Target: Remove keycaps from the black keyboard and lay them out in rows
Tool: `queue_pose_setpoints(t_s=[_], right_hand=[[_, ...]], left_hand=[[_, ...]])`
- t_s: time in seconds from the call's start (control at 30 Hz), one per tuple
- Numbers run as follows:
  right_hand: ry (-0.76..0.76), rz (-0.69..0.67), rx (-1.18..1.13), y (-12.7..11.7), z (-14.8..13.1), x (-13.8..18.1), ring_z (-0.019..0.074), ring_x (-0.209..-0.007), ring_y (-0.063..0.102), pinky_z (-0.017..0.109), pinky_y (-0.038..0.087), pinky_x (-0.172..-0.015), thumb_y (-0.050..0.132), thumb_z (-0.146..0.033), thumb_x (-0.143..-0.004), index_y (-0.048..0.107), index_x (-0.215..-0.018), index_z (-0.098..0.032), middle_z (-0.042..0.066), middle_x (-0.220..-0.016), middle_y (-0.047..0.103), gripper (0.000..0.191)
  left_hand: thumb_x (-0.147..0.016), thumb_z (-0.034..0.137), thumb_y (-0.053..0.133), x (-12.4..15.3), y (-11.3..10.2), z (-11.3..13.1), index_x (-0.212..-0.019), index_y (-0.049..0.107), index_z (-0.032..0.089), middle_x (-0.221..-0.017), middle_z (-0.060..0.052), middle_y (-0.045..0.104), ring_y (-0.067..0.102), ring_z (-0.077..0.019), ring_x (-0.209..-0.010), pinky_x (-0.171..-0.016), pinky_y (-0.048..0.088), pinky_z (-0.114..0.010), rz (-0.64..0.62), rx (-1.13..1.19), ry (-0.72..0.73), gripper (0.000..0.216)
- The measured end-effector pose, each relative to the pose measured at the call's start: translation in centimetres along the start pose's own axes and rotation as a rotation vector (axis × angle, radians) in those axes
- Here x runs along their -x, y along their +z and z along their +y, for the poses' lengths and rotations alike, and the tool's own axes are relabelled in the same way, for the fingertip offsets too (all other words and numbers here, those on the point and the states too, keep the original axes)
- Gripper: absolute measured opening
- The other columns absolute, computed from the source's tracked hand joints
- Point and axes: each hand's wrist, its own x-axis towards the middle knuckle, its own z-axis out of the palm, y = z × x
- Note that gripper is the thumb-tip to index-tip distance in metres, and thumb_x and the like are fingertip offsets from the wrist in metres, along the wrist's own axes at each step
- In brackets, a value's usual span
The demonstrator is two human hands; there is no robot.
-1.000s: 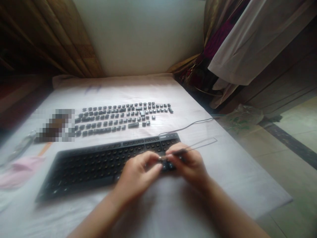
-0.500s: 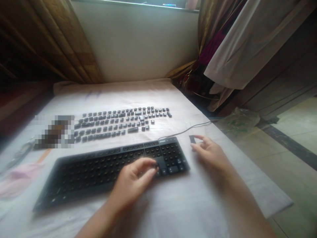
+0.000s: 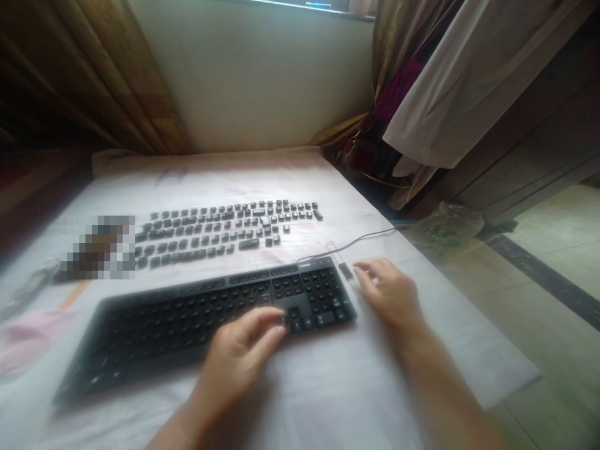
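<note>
My left hand (image 3: 244,350) rests over the lower right part of a black keyboard (image 3: 197,359), thumb and forefinger pinched on a small dark keycap that is mostly hidden. Most of the keyboard's switches are bare, while a few caps sit at its lower right and lower left. Just off the keyboard's right end lies a keycap puller (image 3: 345,270) with a dark handle and a thin wire loop. Beside its handle is my right hand (image 3: 389,290), fingers curled but slightly apart, seemingly not gripping it.
Rows of loose black keycaps (image 3: 206,240) lie behind the keyboard on the white-covered table (image 3: 398,387). A cable (image 3: 370,235) runs off the right edge. At left are a pixelated dark item (image 3: 98,247) and a pink cloth (image 3: 32,337). A plastic bag (image 3: 445,228) lies beyond the table.
My right hand has set the keycap puller down by the keyboard's corner and seems to have let go. My left hand has shifted slightly left, still pinching.
</note>
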Motion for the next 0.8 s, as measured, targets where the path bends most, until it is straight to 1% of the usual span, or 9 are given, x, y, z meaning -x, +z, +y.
queue_pose_setpoints(t_s=[0.07, 0.1, 0.17, 0.23, 0.3, 0.33, 0.4, 0.57, 0.8], right_hand=[[-0.2, 0.129, -0.171, -0.1, -1.3, 0.3, 0.0169, -0.068, 0.069, 0.027, 0.056, -0.064, 0.057, -0.021, -0.091, 0.071, -0.091, -0.019, 0.006, -0.082, 0.074, 0.014], [-0.299, 0.151, -0.264, -0.2, -2.1, 0.5, 0.0157, -0.068, 0.069, 0.026, 0.056, -0.064, 0.058, -0.018, -0.092, 0.07, -0.092, -0.02, 0.005, -0.081, 0.074, 0.012], [-0.474, 0.107, -0.393, 0.0, -3.9, 1.1, 0.0151, -0.069, 0.069, 0.025, 0.057, -0.065, 0.06, -0.015, -0.092, 0.068, -0.096, -0.02, 0.004, -0.08, 0.074, 0.011], [-0.589, 0.042, -0.457, 0.5, -5.5, 1.8, 0.0165, -0.072, 0.07, 0.026, 0.058, -0.065, 0.063, -0.022, -0.092, 0.068, -0.104, -0.019, 0.006, -0.082, 0.074, 0.013], [-0.674, 0.0, -0.497, 1.0, -6.5, 2.5, 0.0175, -0.072, 0.069, 0.028, 0.058, -0.064, 0.064, -0.03, -0.092, 0.066, -0.109, -0.016, 0.008, -0.083, 0.073, 0.022], [-0.705, -0.007, -0.51, 1.3, -6.9, 2.7, 0.0175, -0.071, 0.069, 0.028, 0.058, -0.063, 0.064, -0.032, -0.093, 0.066, -0.11, -0.015, 0.009, -0.083, 0.073, 0.024], [-0.735, 0.0, -0.519, 1.6, -7.3, 2.9, 0.0165, -0.067, 0.067, 0.027, 0.056, -0.061, 0.064, -0.029, -0.093, 0.066, -0.11, -0.014, 0.008, -0.081, 0.073, 0.022], [-0.736, 0.02, -0.49, 1.5, -7.6, 3.0, 0.0144, -0.067, 0.068, 0.025, 0.055, -0.059, 0.063, -0.019, -0.093, 0.066, -0.111, -0.016, 0.006, -0.08, 0.074, 0.019], [-0.779, 0.056, -0.393, 1.5, -7.3, 3.0, 0.0164, -0.069, 0.071, 0.027, 0.058, -0.062, 0.063, -0.022, -0.094, 0.065, -0.108, -0.014, 0.008, -0.082, 0.075, 0.016]], left_hand=[[-0.085, 0.038, 0.066, 0.0, 0.1, 0.1, -0.098, 0.076, 0.024, -0.086, -0.002, 0.079, 0.074, -0.0172, -0.073, -0.073, 0.06, -0.026, 0.011, -0.02, 0.022, 0.022], [-0.085, 0.038, 0.066, 0.0, 0.1, 0.1, -0.099, 0.077, 0.024, -0.087, -0.002, 0.079, 0.074, -0.0175, -0.073, -0.074, 0.061, -0.027, 0.011, -0.024, 0.03, 0.023], [-0.086, 0.038, 0.065, 0.1, 0.2, 0.1, -0.1, 0.077, 0.024, -0.09, -0.003, 0.079, 0.074, -0.0181, -0.076, -0.078, 0.061, -0.028, 0.0, -0.019, 0.041, 0.023], [-0.087, 0.036, 0.065, 0.2, 0.3, 0.2, -0.103, 0.077, 0.025, -0.093, -0.003, 0.079, 0.075, -0.0182, -0.079, -0.08, 0.06, -0.028, -0.025, 0.005, 0.049, 0.023], [-0.088, 0.034, 0.064, 0.3, 0.4, 0.2, -0.105, 0.076, 0.025, -0.097, -0.003, 0.079, 0.075, -0.0179, -0.083, -0.081, 0.06, -0.027, -0.052, 0.032, 0.048, 0.022], [-0.089, 0.033, 0.064, 0.3, 0.4, 0.3, -0.105, 0.076, 0.026, -0.098, -0.002, 0.079, 0.075, -0.0178, -0.084, -0.081, 0.06, -0.026, -0.059, 0.042, 0.046, 0.022], [-0.089, 0.033, 0.064, 0.4, 0.4, 0.3, -0.105, 0.077, 0.026, -0.1, -0.002, 0.079, 0.075, -0.0181, -0.086, -0.083, 0.059, -0.026, -0.066, 0.054, 0.035, 0.022], [-0.089, 0.035, 0.064, 0.5, 0.4, 0.4, -0.108, 0.077, 0.026, -0.101, -0.003, 0.079, 0.075, -0.0193, -0.087, -0.086, 0.059, -0.028, -0.083, 0.07, -0.001, 0.025], [-0.09, 0.034, 0.063, 0.6, 0.5, 0.3, -0.109, 0.076, 0.025, -0.104, -0.004, 0.078, 0.075, -0.0196, -0.089, -0.085, 0.06, -0.028, -0.096, 0.098, -0.023, 0.025]])
